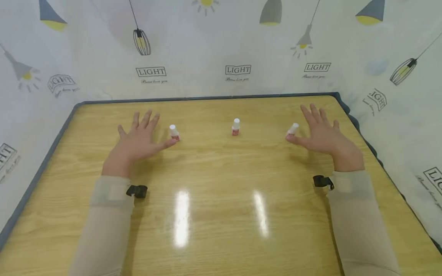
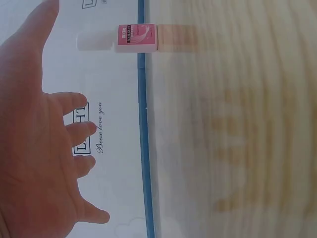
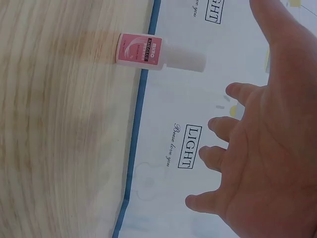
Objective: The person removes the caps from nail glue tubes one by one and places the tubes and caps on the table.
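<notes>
Three small white nail glue bottles with pink labels stand upright on the wooden table: a left bottle (image 1: pixel 174 133), a middle bottle (image 1: pixel 236 127) and a right bottle (image 1: pixel 292 130). My left hand (image 1: pixel 139 138) is spread beside the left bottle, its thumb tip in front of the bottle's base. On the other side, my right hand (image 1: pixel 322 136) has its fingers spread too, and its thumb overlaps the lower part of the right bottle. Whether either thumb touches is unclear. The wrist views show a bottle (image 2: pixel 136 38) and another bottle (image 3: pixel 141 51) with legible labels, apart from the palms.
The glossy wooden table (image 1: pixel 221 172) has a dark blue edge (image 1: pixel 207 98) along its back and sides. Behind it hangs a pale backdrop (image 1: pixel 193 50) printed with lamps and the word LIGHT. Black straps (image 1: pixel 137 191) sit at the sleeve cuffs.
</notes>
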### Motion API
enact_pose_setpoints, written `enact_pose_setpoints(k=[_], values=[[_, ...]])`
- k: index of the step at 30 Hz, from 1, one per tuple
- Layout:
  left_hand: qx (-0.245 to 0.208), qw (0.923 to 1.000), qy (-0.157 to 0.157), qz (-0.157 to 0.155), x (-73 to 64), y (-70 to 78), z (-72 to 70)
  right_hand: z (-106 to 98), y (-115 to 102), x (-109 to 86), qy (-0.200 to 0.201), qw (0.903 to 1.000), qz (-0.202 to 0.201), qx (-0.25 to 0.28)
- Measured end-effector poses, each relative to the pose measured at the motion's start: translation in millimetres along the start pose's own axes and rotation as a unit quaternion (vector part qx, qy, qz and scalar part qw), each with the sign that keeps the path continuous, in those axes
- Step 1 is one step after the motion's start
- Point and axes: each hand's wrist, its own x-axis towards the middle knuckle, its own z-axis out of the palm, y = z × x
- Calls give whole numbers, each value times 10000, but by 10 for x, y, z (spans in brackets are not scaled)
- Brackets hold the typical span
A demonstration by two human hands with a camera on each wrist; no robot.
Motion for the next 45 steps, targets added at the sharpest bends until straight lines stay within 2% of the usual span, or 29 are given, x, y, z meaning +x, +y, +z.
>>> enact_pose_setpoints(k=[6, 14, 18, 20, 23, 29, 33, 38, 41, 45], values=[[13, 10000, -73, 48, 16, 15, -62, -36, -8, -34, -34, 10000, 11, 75], [-70, 9999, -151, -31, -14, -45, -46, -45, -33, -48, -31, 9999, -51, 151], [-197, 9998, 41, -46, -55, -77, -71, -75, -44, 9, -8, 9997, -121, 190], [-291, 9994, 190, 24, -68, -26, -118, -103, -50, 44, -68, 9996, -174, 206], [-365, 9984, 339, 254, -52, 206, -216, -174, -54, 84, -115, 9995, -294, 98], [-396, 9913, 495, 1154, 85, 941, -396, -313, -22, 112, -32, 9986, -523, 22], [-579, 9823, 588, 1685, 204, 1399, -428, -323, 25, 133, -61, 9980, -612, 151], [-975, 9696, 540, 2180, 387, 1887, -344, -323, 71, 155, -114, 9977, -566, 346], [-1087, 9679, 317, 2244, 513, 2178, -232, -342, 95, 147, 13, 9982, -463, 372], [-1253, 9674, -115, 2199, 713, 2551, -13, -351, 131, 139, 234, 9981, -290, 494]])
